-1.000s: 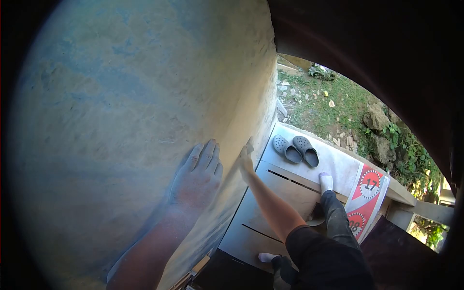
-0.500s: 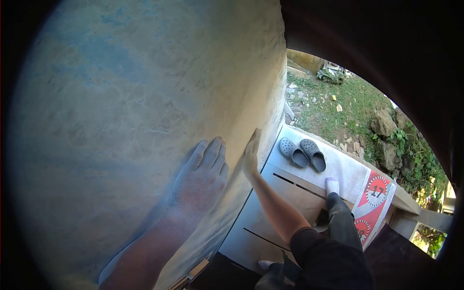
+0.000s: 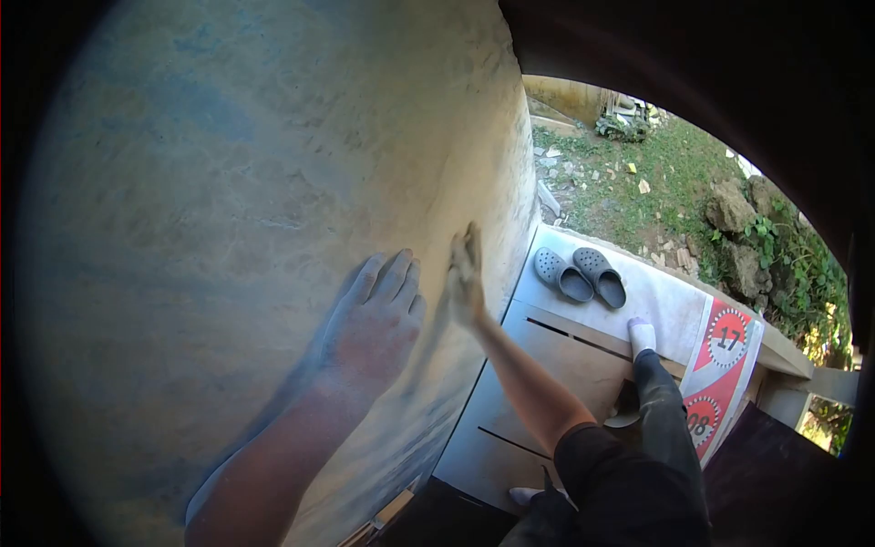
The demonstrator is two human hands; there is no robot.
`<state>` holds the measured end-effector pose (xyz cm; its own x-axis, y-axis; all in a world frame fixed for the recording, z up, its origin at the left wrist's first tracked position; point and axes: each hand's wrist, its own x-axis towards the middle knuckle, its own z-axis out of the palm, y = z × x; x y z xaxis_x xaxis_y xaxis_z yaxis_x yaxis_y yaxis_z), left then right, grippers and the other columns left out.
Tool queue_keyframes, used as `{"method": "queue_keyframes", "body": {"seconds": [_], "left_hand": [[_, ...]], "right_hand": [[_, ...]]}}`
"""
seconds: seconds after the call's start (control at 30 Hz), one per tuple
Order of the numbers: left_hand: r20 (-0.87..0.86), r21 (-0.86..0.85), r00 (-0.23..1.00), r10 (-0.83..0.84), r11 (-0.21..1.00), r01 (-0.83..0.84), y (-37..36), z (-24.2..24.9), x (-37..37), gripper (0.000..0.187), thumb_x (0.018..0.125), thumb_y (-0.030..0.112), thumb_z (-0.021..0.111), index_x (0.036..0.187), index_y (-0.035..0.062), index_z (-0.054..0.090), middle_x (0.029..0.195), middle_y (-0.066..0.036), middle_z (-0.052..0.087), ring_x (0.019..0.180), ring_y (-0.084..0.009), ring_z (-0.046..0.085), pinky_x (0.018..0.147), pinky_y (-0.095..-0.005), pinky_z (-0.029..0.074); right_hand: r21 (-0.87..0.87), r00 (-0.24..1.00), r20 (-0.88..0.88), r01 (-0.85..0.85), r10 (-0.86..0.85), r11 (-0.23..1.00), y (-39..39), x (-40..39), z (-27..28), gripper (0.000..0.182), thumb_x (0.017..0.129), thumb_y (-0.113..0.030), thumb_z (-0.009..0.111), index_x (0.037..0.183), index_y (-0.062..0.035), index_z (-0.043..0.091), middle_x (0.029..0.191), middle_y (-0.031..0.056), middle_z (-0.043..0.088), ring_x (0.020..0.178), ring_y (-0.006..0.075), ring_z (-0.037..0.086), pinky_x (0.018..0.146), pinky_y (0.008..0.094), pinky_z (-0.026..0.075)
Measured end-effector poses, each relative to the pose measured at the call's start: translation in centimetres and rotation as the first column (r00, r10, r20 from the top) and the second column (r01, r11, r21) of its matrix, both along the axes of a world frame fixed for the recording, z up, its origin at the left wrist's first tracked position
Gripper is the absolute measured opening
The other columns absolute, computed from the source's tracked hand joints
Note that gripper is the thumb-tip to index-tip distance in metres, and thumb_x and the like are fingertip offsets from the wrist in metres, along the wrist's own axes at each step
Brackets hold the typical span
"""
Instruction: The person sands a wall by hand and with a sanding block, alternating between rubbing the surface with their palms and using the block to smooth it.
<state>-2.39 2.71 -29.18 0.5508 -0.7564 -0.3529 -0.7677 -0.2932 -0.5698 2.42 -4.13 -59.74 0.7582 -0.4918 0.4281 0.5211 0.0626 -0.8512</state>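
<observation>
My left hand [image 3: 375, 321] lies flat against a large pale, mottled wall [image 3: 228, 155], fingers stretched up and holding nothing. Pale dust coats its back and my forearm. Just to the right, my right hand [image 3: 466, 278] is seen edge-on along the same wall, its fingers extended and palm facing the surface. Whether that whole palm touches the wall cannot be made out. No tool or other object shows in either hand.
Below right is a tiled ledge [image 3: 510, 401] with dark slots, where my feet stand. A pair of grey clogs [image 3: 578, 273] sits near its outer edge. A red-and-white numbered strip [image 3: 726, 342] lies beyond my foot. Outside are grass [image 3: 674, 182] and rocks [image 3: 729, 207].
My right hand has shifted slightly left and up along the wall, closer to my left hand. My left hand stays in nearly the same spot. The view has turned a little.
</observation>
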Motion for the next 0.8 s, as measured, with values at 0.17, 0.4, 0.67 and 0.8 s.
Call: {"method": "queue_keyframes", "body": {"seconds": [0.17, 0.4, 0.67, 0.8], "left_hand": [[-0.028, 0.02, 1.0, 0.01, 1.0, -0.01, -0.8, 0.4, 0.0, 0.037, 0.091, 0.025, 0.062, 0.123, 0.0074, 0.068, 0.15, -0.012, 0.055, 0.149, -0.0241, 0.037, 0.124, -0.0466, 0.023], [0.022, 0.03, 0.998, -0.063, 0.998, 0.062, 2.3, 3.9, -2.0, 0.037, 0.089, 0.022, 0.061, 0.122, 0.0075, 0.07, 0.148, -0.011, 0.057, 0.147, -0.0239, 0.041, 0.123, -0.0449, 0.028], [0.194, 0.144, 0.967, -0.167, 0.98, 0.14, 4.3, 4.0, -3.7, 0.042, 0.092, 0.025, 0.054, 0.128, 0.0109, 0.069, 0.155, -0.006, 0.054, 0.148, -0.0215, 0.043, 0.123, -0.0418, 0.029], [0.153, 0.033, 0.987, -0.057, 0.998, 0.052, 3.6, 3.4, -4.0, 0.042, 0.093, 0.025, 0.054, 0.13, 0.0119, 0.068, 0.156, -0.005, 0.053, 0.149, -0.0202, 0.042, 0.124, -0.0413, 0.028]], "right_hand": [[0.149, 0.939, -0.337, 0.125, -0.069, 0.981, -4.2, 4.9, 3.3, 0.058, 0.112, -0.03, 0.035, 0.165, -0.0087, 0.024, 0.173, 0.0243, 0.0, 0.16, 0.0381, 0.004, 0.128, 0.0441, 0.007], [-0.273, 0.984, -0.16, 0.031, -0.077, 0.962, 2.9, -3.7, 6.9, 0.059, 0.111, -0.037, 0.037, 0.163, -0.01, 0.032, 0.173, 0.0248, 0.005, 0.16, 0.0425, 0.001, 0.126, 0.0538, 0.003], [0.071, 0.926, -0.352, 0.173, -0.137, 0.982, -1.3, 3.0, 6.9, 0.054, 0.114, -0.029, 0.029, 0.164, -0.0098, 0.03, 0.172, 0.0241, 0.008, 0.159, 0.0402, 0.009, 0.128, 0.0446, 0.011], [-0.231, 0.977, -0.133, 0.133, -0.166, 0.964, 4.3, -4.5, 7.6, 0.052, 0.114, -0.029, 0.028, 0.161, -0.0092, 0.037, 0.172, 0.0242, 0.009, 0.159, 0.0433, 0.007, 0.128, 0.0467, 0.008]]}}
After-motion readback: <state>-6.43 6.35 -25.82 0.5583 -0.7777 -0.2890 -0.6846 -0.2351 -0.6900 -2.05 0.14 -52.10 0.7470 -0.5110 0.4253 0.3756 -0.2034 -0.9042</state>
